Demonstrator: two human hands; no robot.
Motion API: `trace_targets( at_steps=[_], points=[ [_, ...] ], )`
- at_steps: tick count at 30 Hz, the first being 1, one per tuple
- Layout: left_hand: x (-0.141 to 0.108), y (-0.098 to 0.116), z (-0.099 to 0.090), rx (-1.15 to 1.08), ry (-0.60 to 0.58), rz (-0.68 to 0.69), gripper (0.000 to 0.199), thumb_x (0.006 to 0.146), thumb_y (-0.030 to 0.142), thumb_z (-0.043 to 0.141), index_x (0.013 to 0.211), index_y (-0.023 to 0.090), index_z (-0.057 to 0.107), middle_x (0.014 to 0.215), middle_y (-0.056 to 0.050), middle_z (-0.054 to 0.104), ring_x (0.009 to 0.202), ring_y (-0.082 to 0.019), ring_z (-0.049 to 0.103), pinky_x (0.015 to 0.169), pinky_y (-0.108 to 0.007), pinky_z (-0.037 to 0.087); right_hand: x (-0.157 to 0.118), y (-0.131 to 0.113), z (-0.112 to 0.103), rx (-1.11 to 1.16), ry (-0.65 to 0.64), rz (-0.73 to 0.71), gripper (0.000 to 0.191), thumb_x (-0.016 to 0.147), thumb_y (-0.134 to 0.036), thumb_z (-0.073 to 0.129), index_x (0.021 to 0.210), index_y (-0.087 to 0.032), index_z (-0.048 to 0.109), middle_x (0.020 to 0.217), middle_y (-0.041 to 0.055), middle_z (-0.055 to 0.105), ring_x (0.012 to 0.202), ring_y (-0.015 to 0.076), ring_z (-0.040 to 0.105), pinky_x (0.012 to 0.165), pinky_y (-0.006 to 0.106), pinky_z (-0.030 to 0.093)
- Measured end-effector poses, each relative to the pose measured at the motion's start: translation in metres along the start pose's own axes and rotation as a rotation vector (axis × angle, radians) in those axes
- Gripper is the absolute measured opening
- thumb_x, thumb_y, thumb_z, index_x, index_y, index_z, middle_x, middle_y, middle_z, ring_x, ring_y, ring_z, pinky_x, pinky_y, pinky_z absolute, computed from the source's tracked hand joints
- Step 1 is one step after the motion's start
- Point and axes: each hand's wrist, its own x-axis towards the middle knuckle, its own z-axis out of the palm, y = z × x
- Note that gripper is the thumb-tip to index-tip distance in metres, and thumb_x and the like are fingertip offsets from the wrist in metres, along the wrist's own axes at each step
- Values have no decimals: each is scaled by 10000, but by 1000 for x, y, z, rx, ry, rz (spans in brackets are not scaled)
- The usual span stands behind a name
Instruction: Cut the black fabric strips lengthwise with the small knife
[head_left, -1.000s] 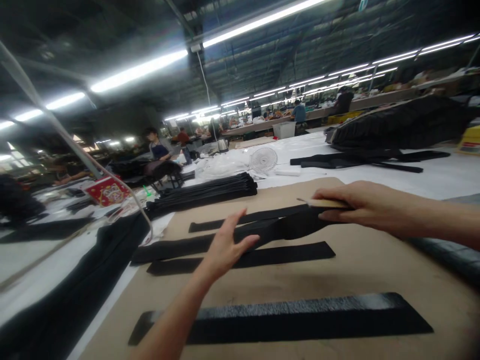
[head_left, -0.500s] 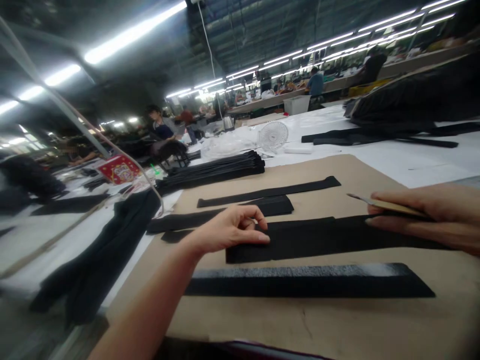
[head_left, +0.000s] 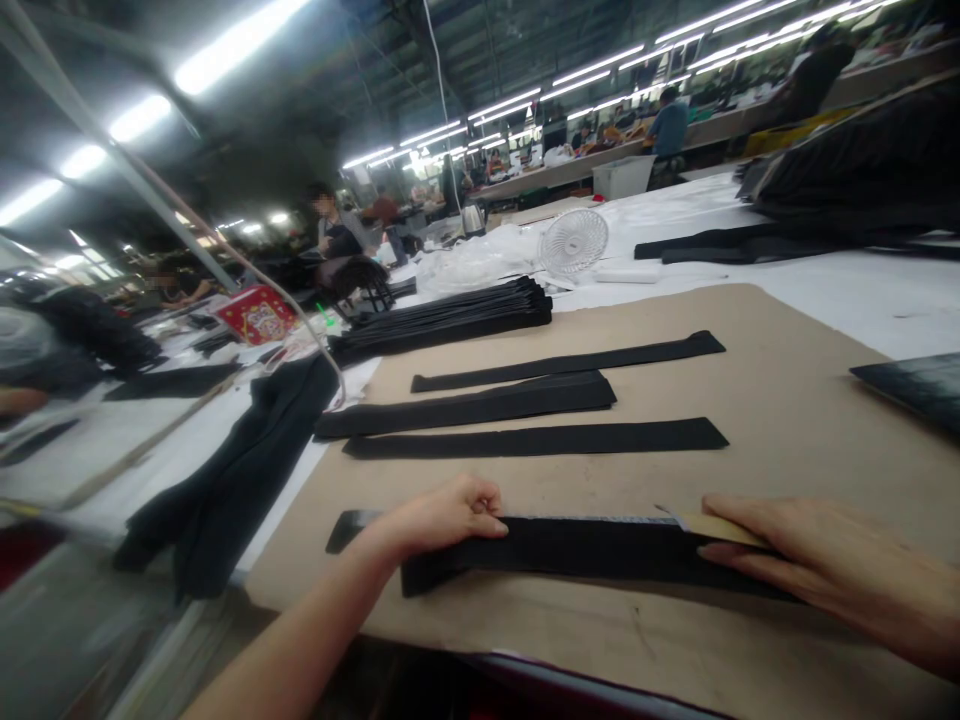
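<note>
My left hand (head_left: 454,515) is closed in a pinch on the upper edge of a black fabric strip (head_left: 577,550), near its left end. At the strip's right part, my right hand (head_left: 810,550) grips the fabric together with a slim tan-handled tool (head_left: 724,528) whose thin tip points left. This strip lies over a second black strip (head_left: 343,532), whose left end and a whitish line along the upper edge show. Beyond my hands, a single black strip (head_left: 540,438) lies flat on the brown board (head_left: 795,400).
More black strips (head_left: 480,402) lie farther back, before a thick stack of strips (head_left: 450,315). Dark cloth (head_left: 232,480) hangs at the left table edge, beside a slanting pole. A clear round ribbed dish (head_left: 574,242) stands behind. A dark panel (head_left: 915,385) lies right. People work farther off.
Both hands have brought the upper strip nearer to me, from above the white-edged strip to on top of it. The right hand with the tool has moved down and left in view.
</note>
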Motion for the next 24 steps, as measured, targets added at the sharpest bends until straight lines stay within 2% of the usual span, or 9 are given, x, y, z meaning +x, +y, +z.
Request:
trace_targets(
  at_steps=[3,5,11,17,24],
  points=[
    [7,-8,8,-21,31,-29,300,649,418,691,683,170,525,592,49,498,559,-100,400,519,-225,279,4,3,1,11,-131,29,443,882,-558,294,888,-279,638,915,95,711,829,337,662,694,461,500],
    [12,-11,13,-23,62,-35,315,641,440,691,698,167,544,587,49,502,556,-103,404,518,-229,279,5,6,1,5,-149,56,448,875,-552,281,897,-274,631,941,110,707,853,346,657,722,481,493],
    [17,-13,14,48,133,8,377,638,502,737,656,168,564,575,64,455,584,-107,396,524,-237,257,7,8,3,-10,-130,95,440,856,-551,300,863,-257,627,965,146,704,867,383,656,714,498,486],
    [16,-20,13,100,126,15,377,641,497,745,622,170,558,545,74,400,563,-102,362,514,-243,244,6,14,14,9,-83,58,435,886,-559,312,889,-266,634,870,106,706,794,351,664,655,447,476],
    [18,-19,18,151,153,6,381,643,473,743,572,170,523,527,80,340,542,-95,313,503,-256,221,6,21,19,15,-45,47,449,884,-593,326,867,-273,640,884,99,711,790,349,665,626,427,474]
  ],
)
